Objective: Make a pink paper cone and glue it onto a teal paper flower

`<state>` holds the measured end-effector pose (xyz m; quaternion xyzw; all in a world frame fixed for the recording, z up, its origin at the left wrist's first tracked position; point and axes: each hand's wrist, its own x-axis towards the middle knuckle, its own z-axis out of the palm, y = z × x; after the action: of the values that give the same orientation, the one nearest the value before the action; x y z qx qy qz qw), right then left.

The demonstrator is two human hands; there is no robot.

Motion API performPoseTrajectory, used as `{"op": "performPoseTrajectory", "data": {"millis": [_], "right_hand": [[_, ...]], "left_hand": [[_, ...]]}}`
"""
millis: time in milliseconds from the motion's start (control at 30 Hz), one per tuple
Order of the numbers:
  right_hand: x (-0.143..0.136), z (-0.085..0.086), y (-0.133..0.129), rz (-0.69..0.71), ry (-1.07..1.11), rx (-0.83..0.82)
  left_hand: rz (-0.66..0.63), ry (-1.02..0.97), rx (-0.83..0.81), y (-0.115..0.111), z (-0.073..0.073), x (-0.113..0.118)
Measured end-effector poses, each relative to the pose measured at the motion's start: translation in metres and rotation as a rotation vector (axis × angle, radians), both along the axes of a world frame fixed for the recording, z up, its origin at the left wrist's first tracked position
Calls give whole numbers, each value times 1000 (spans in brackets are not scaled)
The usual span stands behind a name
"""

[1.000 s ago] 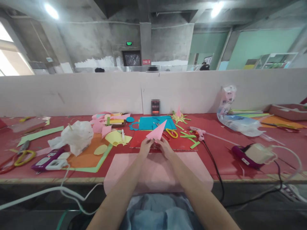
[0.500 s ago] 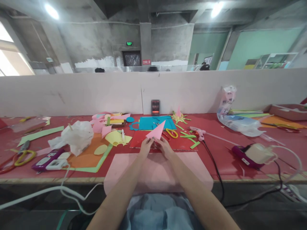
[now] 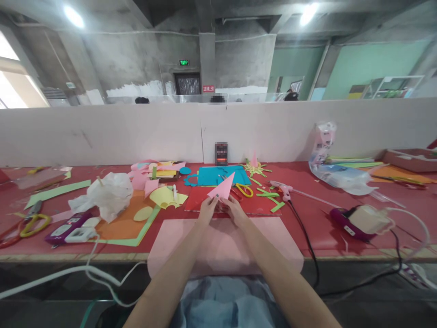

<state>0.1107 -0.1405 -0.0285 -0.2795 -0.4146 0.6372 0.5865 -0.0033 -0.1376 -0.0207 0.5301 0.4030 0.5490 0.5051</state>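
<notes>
A folded pink paper piece [image 3: 223, 186] is held over the red board [image 3: 198, 200], its point tipped up and away to the right. The left hand [image 3: 206, 210] pinches its lower left edge and the right hand [image 3: 235, 210] its lower right edge, so each grip is closed down to about the paper's thickness; how the thumbs and fingertips meet beneath is hidden. Holding it low from both sides probably keeps the rolled edges together and leaves the tip uncrushed. Whether the wrists rest on the near edge of the red board I cannot tell.

A pink mat [image 3: 184, 232] lies on the near side of the red board, under the forearms, perhaps as a cushion. The yellow-handled scissors [image 3: 240, 187] lie across the board's far part, handles toward the right, which seems handy for the right hand. Right of the board, the glue gun [image 3: 286, 190] lies on its side beside green strips [image 3: 269, 194], its cord trailing toward the near edge of the table [image 3: 303, 171], likely to stay clear of the paper. Beyond the board's far right corner sits a spiky paper flower [image 3: 256, 167] with a similar pink cone at its middle
</notes>
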Motion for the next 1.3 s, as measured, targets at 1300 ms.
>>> {"op": "performPoseTrajectory", "data": {"millis": [1300], "right_hand": [[-2,2,-1,-41,44,-25]], "left_hand": [[-145,78,128,2,-5,2]]}}
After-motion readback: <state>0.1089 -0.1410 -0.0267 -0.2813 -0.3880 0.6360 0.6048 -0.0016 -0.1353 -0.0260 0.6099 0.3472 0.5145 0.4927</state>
